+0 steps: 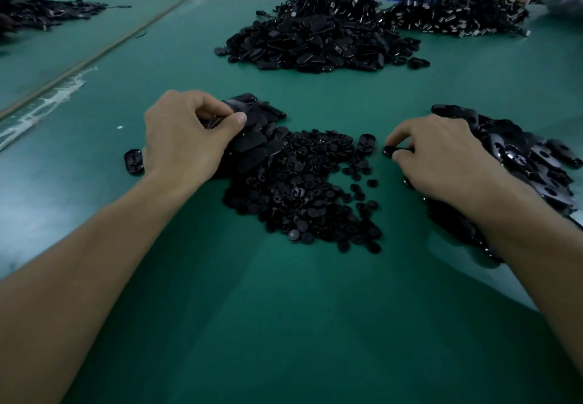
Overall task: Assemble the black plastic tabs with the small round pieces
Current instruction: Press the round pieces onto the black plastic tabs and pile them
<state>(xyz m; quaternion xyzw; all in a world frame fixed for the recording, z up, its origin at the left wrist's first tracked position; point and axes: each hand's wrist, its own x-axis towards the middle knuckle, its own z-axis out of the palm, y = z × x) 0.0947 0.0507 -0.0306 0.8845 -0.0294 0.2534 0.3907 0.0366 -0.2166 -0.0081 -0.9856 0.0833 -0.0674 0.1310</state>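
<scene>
Across green worktop (pixel 284 324), curling left hand (pixel 186 138) fingers (pixel 217 108) round black plastic tabs (pixel 258 141) at 10 o'clock, pinching single tab (pixel 389 151) with right hand (pixel 441 157) at 2 o'clock, small round pieces (pixel 303 201) heaped between. Judging parts light, stiff, slick; gripping by edges seeming safest.

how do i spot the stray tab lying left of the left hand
On the green table, find the middle heap of small round pieces. The left hand grips tabs at its far-left edge. Just left of that hand lies one black oval tab, by itself on bare green, touching no pile.
</scene>
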